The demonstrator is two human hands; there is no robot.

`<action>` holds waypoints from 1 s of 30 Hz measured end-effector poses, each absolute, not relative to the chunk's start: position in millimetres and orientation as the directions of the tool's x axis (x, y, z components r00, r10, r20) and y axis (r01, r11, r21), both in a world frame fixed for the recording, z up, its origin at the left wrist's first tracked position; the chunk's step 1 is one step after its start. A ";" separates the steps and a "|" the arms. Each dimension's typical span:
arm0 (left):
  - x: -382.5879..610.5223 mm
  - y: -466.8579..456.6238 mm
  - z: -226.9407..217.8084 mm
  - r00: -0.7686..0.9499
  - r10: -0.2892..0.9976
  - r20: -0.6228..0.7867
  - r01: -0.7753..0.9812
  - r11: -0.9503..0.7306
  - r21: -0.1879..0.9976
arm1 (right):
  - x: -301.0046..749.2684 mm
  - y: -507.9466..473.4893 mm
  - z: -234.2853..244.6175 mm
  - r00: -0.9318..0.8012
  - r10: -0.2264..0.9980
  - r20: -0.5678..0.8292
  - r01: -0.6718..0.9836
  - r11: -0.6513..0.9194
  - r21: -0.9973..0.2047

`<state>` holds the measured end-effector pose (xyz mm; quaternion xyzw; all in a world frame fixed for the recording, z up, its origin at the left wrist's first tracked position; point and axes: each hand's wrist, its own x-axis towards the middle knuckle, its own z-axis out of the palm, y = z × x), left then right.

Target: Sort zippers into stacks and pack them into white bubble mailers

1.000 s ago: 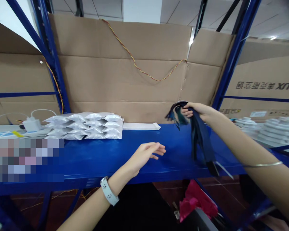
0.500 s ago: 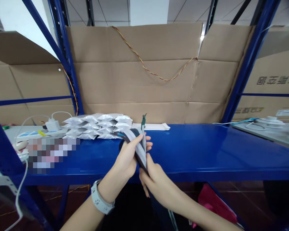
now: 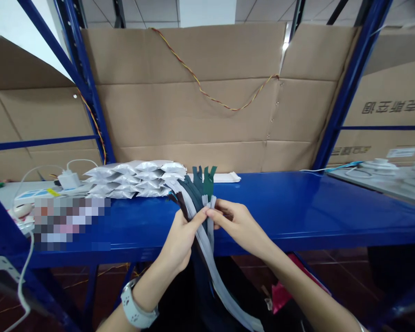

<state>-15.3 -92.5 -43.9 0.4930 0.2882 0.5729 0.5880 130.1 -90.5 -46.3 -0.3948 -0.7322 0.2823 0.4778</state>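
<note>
A fanned bundle of zippers in light grey, brown, dark teal and green is held in front of me, above the front edge of the blue shelf top. My left hand is closed around the bundle, thumb across the front. With thumb and fingers, my right hand pinches the upper end of a light grey zipper against the others, close to the left thumb. Green zipper ends stick up behind the fingertips. The long tails hang down toward my lap.
White padded packets are stacked at the back left of the blue shelf top. A flat white strip lies behind the zippers. Chargers and a power strip sit at left; white round items stand at right. Cardboard closes the back.
My right hand has come up from the lower part of the bundle to its upper end and now pinches a grey zipper. The zipper ends are spread wider, and the tails have come into view.
</note>
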 end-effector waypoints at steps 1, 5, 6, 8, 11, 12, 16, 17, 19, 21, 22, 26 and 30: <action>-13.9 -93.2 -44.4 0.164 0.960 0.227 -0.387 -0.149 0.910 | 129.4 -89.8 -47.5 -0.237 0.846 0.477 0.338 0.532 -0.776; -12.7 -91.2 -47.2 0.175 0.961 0.215 -0.376 -0.137 0.916 | 128.3 -87.9 -49.7 -0.207 0.841 0.499 0.422 0.537 -0.730; -12.4 -90.0 -48.6 0.180 0.960 0.215 -0.367 -0.137 0.920 | 128.1 -87.7 -50.0 -0.192 0.835 0.516 0.469 0.540 -0.699; -11.2 -87.8 -52.1 0.169 0.961 0.217 -0.347 -0.148 0.926 | 127.2 -88.0 -50.6 -0.161 0.811 0.563 0.594 0.535 -0.601; -8.9 -84.4 -57.6 0.155 0.957 0.244 -0.335 -0.181 0.925 | 126.7 -88.6 -51.9 -0.133 0.787 0.602 0.730 0.489 -0.478; -8.3 -83.3 -59.0 0.160 0.955 0.249 -0.335 -0.184 0.924 | 127.6 -88.4 -52.1 -0.128 0.790 0.599 0.751 0.472 -0.462; -6.8 -80.7 -62.5 0.190 0.956 0.222 -0.337 -0.149 0.930 | 138.8 -82.9 -50.9 -0.025 0.762 0.647 0.755 0.439 -0.488; -6.1 -80.9 -63.2 0.201 0.957 0.208 -0.336 -0.132 0.933 | 142.7 -80.4 -50.2 0.030 0.742 0.669 0.720 0.448 -0.530; -3.9 -82.5 -64.5 0.250 0.952 0.179 -0.322 -0.093 0.942 | 148.8 -75.3 -49.5 0.137 0.739 0.660 0.546 0.500 -0.673; -1.1 -85.1 -65.9 0.307 0.938 0.161 -0.299 -0.065 0.952 | 150.9 -71.0 -50.0 0.178 0.809 0.560 0.242 0.516 -0.822; 0.3 -86.3 -66.6 0.326 0.932 0.160 -0.291 -0.062 0.955 | 150.3 -69.4 -50.6 0.177 0.846 0.502 0.093 0.494 -0.865; 3.2 -86.9 -69.7 0.313 0.932 0.184 -0.285 -0.093 0.954 | 144.4 -67.0 -52.3 0.230 0.896 0.379 -0.244 0.430 -0.869; 2.2 -83.9 -71.9 0.313 0.923 0.224 -0.289 -0.132 0.948 | 144.1 -67.4 -50.3 0.206 0.918 0.339 -0.396 0.395 -0.829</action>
